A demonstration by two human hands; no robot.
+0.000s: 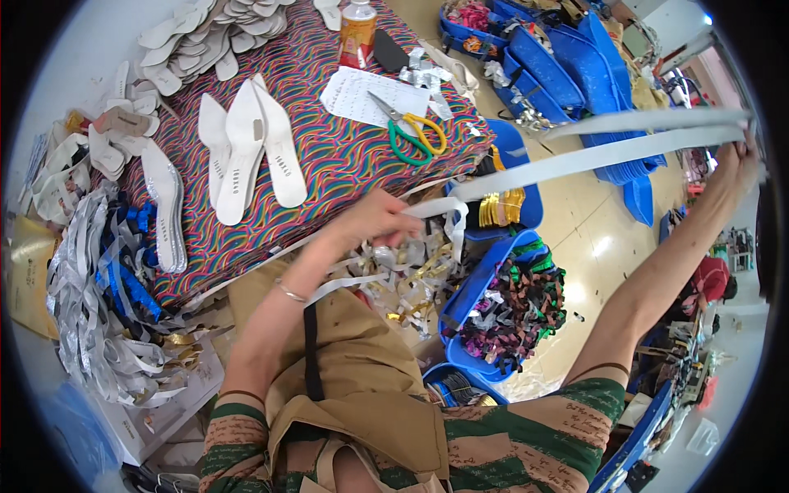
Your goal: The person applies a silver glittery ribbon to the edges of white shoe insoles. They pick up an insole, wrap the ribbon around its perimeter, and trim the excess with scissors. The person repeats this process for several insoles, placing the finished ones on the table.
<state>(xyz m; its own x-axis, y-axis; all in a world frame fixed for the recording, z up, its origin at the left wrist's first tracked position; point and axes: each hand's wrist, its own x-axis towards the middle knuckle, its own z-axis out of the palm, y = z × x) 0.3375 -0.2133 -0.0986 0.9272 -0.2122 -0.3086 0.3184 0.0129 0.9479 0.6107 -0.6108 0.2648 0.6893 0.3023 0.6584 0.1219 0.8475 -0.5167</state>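
Observation:
A long white strip is stretched between my two hands, its far part doubled into two bands. My left hand is closed around one end in front of the table, and a short tail of strip hangs beside it. Out at the far right, my right arm is fully extended, and my right hand grips the other end. On the table nearest my left hand lie scissors with one green and one yellow handle, resting partly on a white printed sheet. Several white insoles lie to the left.
A patterned cloth covers the table. On it are a pile of insoles and a bottle. Bundled silver strips hang at the left. Blue bins with colourful strips stand on the floor, and more blue bins sit beyond.

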